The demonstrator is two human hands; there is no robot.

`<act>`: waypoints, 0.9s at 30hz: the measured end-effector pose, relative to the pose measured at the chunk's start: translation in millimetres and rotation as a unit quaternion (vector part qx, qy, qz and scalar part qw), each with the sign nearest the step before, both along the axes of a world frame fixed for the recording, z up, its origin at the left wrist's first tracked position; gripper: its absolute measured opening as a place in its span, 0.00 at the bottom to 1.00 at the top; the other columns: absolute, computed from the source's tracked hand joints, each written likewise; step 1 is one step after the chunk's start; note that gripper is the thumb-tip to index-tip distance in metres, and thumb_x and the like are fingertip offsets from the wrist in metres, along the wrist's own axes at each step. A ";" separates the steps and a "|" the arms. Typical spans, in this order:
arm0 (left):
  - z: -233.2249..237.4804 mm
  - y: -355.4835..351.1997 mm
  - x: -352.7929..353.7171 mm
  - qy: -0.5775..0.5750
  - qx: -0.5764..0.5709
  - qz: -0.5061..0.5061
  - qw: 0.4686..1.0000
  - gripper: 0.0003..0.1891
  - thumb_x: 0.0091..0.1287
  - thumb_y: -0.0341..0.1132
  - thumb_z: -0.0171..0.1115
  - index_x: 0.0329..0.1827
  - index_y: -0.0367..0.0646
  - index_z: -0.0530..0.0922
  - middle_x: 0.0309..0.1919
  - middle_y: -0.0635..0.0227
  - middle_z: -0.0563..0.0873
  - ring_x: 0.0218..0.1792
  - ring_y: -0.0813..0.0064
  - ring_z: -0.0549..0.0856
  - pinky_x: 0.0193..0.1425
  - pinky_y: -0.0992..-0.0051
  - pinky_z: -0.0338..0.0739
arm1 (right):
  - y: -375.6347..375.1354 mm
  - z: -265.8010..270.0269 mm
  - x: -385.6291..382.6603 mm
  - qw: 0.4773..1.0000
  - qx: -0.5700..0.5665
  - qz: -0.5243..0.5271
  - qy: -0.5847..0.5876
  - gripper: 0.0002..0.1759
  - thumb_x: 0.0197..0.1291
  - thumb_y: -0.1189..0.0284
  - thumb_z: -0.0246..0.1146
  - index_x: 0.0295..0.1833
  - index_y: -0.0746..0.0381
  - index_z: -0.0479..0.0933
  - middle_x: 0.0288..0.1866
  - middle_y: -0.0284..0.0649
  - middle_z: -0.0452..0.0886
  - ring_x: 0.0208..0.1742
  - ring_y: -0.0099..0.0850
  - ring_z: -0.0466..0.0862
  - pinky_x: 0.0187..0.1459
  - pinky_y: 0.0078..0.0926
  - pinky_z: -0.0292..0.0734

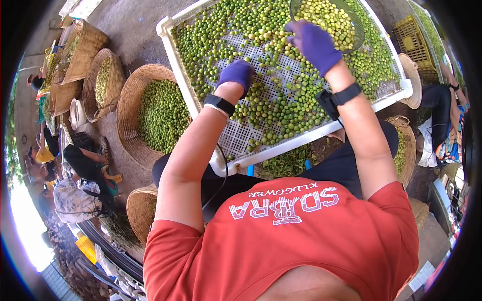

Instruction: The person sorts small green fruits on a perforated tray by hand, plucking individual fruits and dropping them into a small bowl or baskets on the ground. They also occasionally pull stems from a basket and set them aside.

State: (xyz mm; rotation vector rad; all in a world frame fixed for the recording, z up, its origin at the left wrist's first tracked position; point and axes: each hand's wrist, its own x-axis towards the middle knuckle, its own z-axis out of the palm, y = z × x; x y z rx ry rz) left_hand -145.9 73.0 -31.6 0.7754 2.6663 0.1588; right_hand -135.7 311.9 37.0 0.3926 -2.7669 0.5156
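A white perforated tray (236, 145) with a raised rim holds many small round green fruits (201, 45). My left hand (237, 78), in a purple glove, rests curled among the fruits left of the tray's middle; its fingertips are hidden. My right hand (316, 46), gloved alike, is bent over the upper part of the tray with its fingers curled in. What either hand may hold cannot be made out. Just beyond the right hand sits a round mesh basket (359, 31) filled with yellowish fruits (329, 17), its near side partly covered by that hand.
To the left stands a large woven basket (131, 138) of green fruits, with another woven basket (120, 75) behind it. A yellow crate (414, 42) is at the right. Other people sit on both sides, including one in dark trousers (436, 108). A cable (223, 175) hangs by my left arm.
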 end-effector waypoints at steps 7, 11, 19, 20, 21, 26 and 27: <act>6.9 -11.6 9.3 -0.049 0.077 0.072 0.993 0.11 0.57 0.33 0.62 0.43 0.48 0.84 0.38 0.55 0.86 0.39 0.59 0.85 0.46 0.65 0.80 | -78.9 -62.9 -4.3 0.981 0.105 0.117 -0.109 0.09 0.60 0.74 0.54 0.42 0.57 0.79 0.41 0.46 0.83 0.45 0.42 0.85 0.44 0.39 0.81; 20.1 -35.4 14.3 -0.220 0.290 0.300 0.881 0.14 0.61 0.38 0.67 0.48 0.42 0.83 0.31 0.71 0.86 0.30 0.84 0.80 0.38 0.79 0.76 | -81.8 -68.5 1.5 0.975 0.151 0.098 -0.128 0.10 0.58 0.75 0.54 0.42 0.57 0.80 0.43 0.45 0.83 0.45 0.41 0.85 0.44 0.39 0.81; 28.2 -79.9 8.2 -0.534 0.641 0.379 0.400 0.11 0.68 0.42 0.59 0.38 0.43 0.75 0.32 0.67 0.79 0.34 0.73 0.80 0.33 0.80 0.77 | -85.1 -46.1 -10.8 0.970 0.090 0.092 -0.207 0.10 0.58 0.67 0.62 0.41 0.61 0.79 0.41 0.48 0.82 0.43 0.46 0.84 0.45 0.40 0.79; 32.5 -80.2 10.1 -0.539 0.655 0.377 0.373 0.12 0.68 0.43 0.59 0.38 0.43 0.75 0.32 0.67 0.79 0.34 0.72 0.80 0.34 0.80 0.77 | -86.5 -54.2 -13.9 0.981 0.046 0.102 -0.161 0.09 0.59 0.67 0.61 0.40 0.61 0.79 0.41 0.49 0.82 0.43 0.47 0.83 0.45 0.41 0.78; 32.6 -81.3 9.4 -0.541 0.651 0.378 0.373 0.13 0.68 0.44 0.59 0.38 0.43 0.75 0.32 0.67 0.79 0.35 0.72 0.80 0.34 0.80 0.77 | -89.5 -63.3 -18.1 0.985 0.025 0.121 -0.121 0.09 0.59 0.68 0.60 0.41 0.61 0.79 0.41 0.49 0.81 0.43 0.47 0.83 0.45 0.41 0.78; 24.4 -76.4 6.7 -0.468 0.625 0.425 0.458 0.13 0.68 0.45 0.60 0.36 0.43 0.76 0.30 0.69 0.78 0.31 0.74 0.78 0.31 0.79 0.76 | -106.6 -86.1 -27.3 0.983 0.037 0.147 -0.103 0.09 0.59 0.73 0.56 0.42 0.59 0.79 0.42 0.49 0.80 0.44 0.46 0.83 0.44 0.42 0.79; 11.9 -77.7 4.8 -0.438 0.612 0.436 0.494 0.13 0.67 0.44 0.60 0.36 0.43 0.76 0.28 0.70 0.78 0.29 0.75 0.78 0.30 0.79 0.75 | -106.8 -89.3 -27.4 0.982 0.045 0.146 -0.113 0.09 0.59 0.74 0.55 0.43 0.59 0.79 0.42 0.49 0.80 0.44 0.46 0.83 0.43 0.42 0.79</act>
